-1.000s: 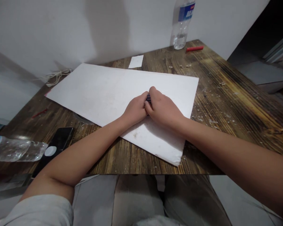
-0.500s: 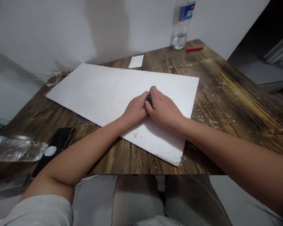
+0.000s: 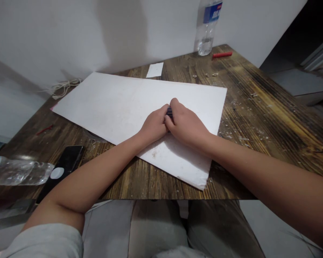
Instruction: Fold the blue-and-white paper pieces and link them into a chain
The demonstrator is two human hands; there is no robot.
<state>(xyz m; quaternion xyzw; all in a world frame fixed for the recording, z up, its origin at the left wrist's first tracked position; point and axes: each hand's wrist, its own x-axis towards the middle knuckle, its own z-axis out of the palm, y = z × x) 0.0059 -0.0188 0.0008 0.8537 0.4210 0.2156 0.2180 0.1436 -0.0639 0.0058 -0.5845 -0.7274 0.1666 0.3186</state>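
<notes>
My left hand (image 3: 153, 125) and my right hand (image 3: 187, 125) meet with curled fingers near the middle of a large white foam board (image 3: 118, 107). Between them, both hands grip a small dark purple ribbed object (image 3: 169, 113). Most of it is hidden by my fingers, so I cannot tell what it is. My hands and forearms rest on the board's near part, which lies tilted across a dark wooden table (image 3: 247, 125).
A water bottle (image 3: 206, 32) stands at the far edge near a red stick (image 3: 222, 55) and a white paper slip (image 3: 154, 70). A crumpled bottle (image 3: 18, 171) lies on a black phone (image 3: 67, 161) at the left. Pale debris is scattered rightward.
</notes>
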